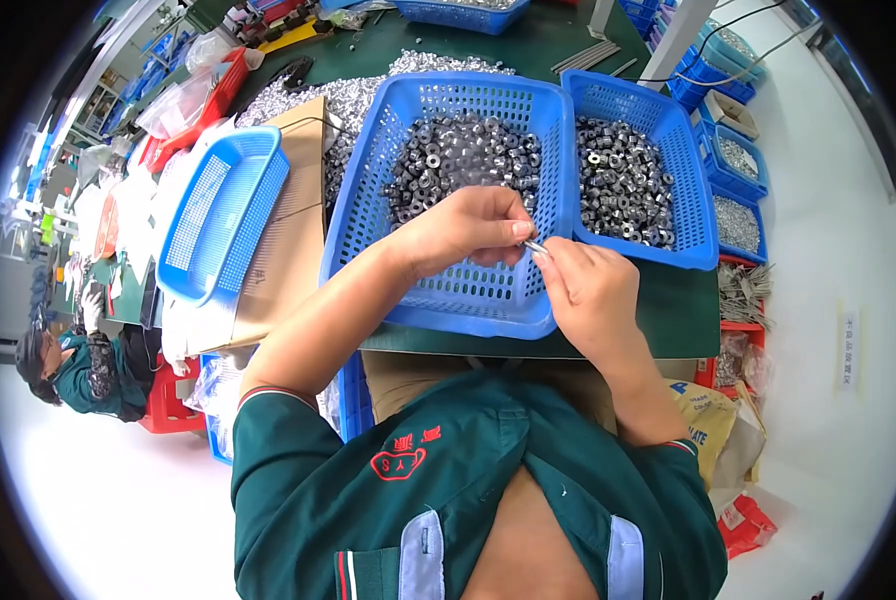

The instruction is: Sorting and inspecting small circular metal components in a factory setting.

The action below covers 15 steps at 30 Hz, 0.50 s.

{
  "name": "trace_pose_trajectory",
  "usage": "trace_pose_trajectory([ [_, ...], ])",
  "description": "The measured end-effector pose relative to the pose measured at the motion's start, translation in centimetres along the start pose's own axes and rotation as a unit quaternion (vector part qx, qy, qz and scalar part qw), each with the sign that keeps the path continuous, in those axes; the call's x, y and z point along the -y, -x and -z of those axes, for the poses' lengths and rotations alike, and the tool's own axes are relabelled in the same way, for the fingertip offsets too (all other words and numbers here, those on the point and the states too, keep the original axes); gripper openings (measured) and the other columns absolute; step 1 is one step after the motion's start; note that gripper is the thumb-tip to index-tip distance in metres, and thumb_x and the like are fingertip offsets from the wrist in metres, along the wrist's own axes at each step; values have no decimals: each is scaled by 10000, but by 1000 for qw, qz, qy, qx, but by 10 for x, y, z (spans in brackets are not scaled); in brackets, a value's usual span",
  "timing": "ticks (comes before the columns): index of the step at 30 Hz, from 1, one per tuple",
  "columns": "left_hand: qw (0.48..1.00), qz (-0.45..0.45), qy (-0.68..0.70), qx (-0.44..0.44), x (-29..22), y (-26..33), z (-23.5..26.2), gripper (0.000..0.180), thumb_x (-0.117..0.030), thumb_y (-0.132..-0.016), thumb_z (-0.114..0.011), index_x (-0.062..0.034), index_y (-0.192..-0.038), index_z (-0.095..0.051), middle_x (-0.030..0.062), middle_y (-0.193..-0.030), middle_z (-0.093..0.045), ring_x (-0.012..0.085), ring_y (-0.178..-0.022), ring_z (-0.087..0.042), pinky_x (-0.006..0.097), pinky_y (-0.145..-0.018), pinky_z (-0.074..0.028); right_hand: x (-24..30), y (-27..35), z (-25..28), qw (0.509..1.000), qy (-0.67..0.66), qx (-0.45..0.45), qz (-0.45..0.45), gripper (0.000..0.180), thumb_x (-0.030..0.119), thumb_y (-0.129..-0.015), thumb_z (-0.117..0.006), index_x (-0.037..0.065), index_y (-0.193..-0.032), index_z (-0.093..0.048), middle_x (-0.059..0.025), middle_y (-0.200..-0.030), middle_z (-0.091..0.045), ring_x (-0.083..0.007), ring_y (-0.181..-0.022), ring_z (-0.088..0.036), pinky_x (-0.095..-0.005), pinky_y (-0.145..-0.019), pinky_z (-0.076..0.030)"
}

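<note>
Apparently metal piece (535, 246), two-handed grip (590, 290)

Green bench (683, 318). Directly on it: large blue basket (458, 320) front-center, narrower blue basket (701, 190) just right, loose silver parts (443, 62) behind, cardboard (306, 180) left, thin rods (588, 56) behind right basket, far blue basket (468, 20).

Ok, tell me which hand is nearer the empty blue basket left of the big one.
Left. The left hand is over the big basket, right of the empty basket; the right hand is farther right, by the big basket's near right corner.
</note>
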State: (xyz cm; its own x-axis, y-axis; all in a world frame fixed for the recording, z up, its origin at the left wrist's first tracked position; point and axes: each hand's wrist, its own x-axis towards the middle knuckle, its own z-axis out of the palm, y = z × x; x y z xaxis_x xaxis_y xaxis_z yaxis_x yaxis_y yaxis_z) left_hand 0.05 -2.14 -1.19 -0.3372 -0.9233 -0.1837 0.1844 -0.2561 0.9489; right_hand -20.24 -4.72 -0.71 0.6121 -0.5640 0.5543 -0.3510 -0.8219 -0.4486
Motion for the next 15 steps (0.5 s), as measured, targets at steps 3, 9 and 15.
trace_pose_trajectory([
  [3, 997, 26, 70, 6, 3, 0, 4, 161, -202, -928, -591, -42, -924, -572, 45, -709, -583, 55, -537, -439, 190, -483, -321, 1, -6, -2, 990, 101, -29, 98, 140, 119, -805, -635, 85, -727, -525, -48, -544, -477, -224, -488, -524, -358, -471, -389],
  [9, 997, 1, 64, -35, 1, -1, 7, 190, -229, -919, -607, -42, -912, -578, 46, -705, -592, 59, -509, -430, 191, -458, -318, 0, -11, -11, 996, 59, -33, 61, 161, 139, -824, -634, 80, -722, -525, -67, -551, -504, -262, -495, -540, -377, -461, -393],
  [15, 994, -98, 1, -56, 1, -5, 5, 149, -142, -893, -631, -16, -947, -572, 49, -805, -617, 70, -627, -502, 194, -535, -380, -13, -14, -9, 941, -252, 87, -207, 227, 213, -905, -585, 12, -809, -630, -93, -567, -551, -141, -489, -508, -299, -479, -384],
])
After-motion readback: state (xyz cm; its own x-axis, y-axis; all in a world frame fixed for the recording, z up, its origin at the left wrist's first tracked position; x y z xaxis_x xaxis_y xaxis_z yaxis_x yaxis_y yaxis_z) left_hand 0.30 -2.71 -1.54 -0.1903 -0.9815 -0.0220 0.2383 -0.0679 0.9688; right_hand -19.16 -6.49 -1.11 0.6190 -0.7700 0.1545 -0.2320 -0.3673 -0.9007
